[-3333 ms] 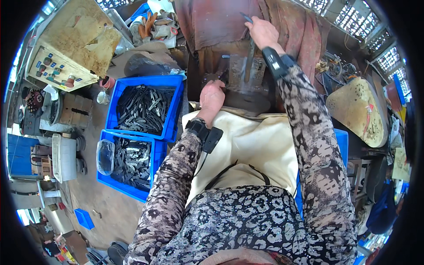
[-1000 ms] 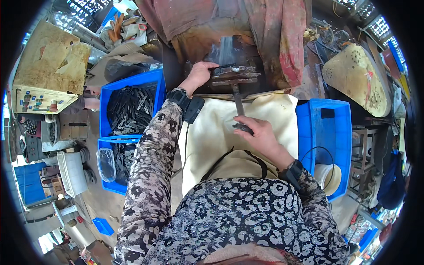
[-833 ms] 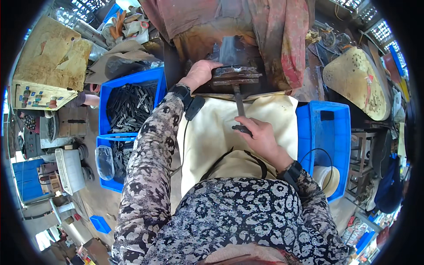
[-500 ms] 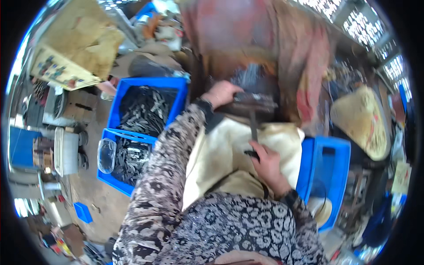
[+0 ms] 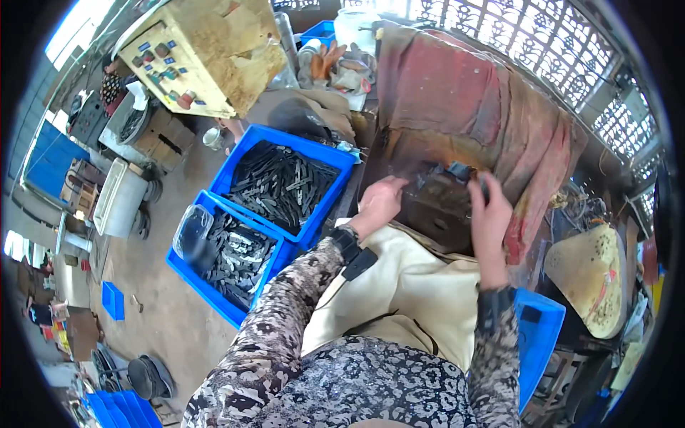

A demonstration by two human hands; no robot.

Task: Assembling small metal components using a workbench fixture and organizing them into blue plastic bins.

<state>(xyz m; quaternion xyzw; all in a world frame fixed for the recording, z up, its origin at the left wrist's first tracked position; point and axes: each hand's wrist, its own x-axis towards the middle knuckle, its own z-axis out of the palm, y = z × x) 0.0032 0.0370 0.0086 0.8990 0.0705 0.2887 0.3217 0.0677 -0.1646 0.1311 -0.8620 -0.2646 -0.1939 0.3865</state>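
Observation:
My left hand (image 5: 381,205) reaches over a dark work surface (image 5: 442,214) beneath a reddish-brown cloth cover (image 5: 442,93). Its fingers curl inward, and blur hides whether anything is between them. My right hand (image 5: 491,220) is raised at the other side of that surface, thumb and fingers bent around something small and dark that I cannot make out. Between the hands, a small grey-blue piece (image 5: 458,170) shows at the back of the surface. A cream apron (image 5: 399,274) covers my lap below both hands.
Two blue bins hold dark flat strips: the far bin (image 5: 314,145) and the near bin (image 5: 207,298), where a clear plastic tub (image 5: 193,232) rests. Another blue bin (image 5: 536,335) stands at my right. A control box with knobs (image 5: 168,68) is at far left, a stained cushion (image 5: 589,278) at right.
My right hand has let go of the T-shaped tool's handle and moved up and right to the work surface. My left hand is off the dark bar. The view has shifted.

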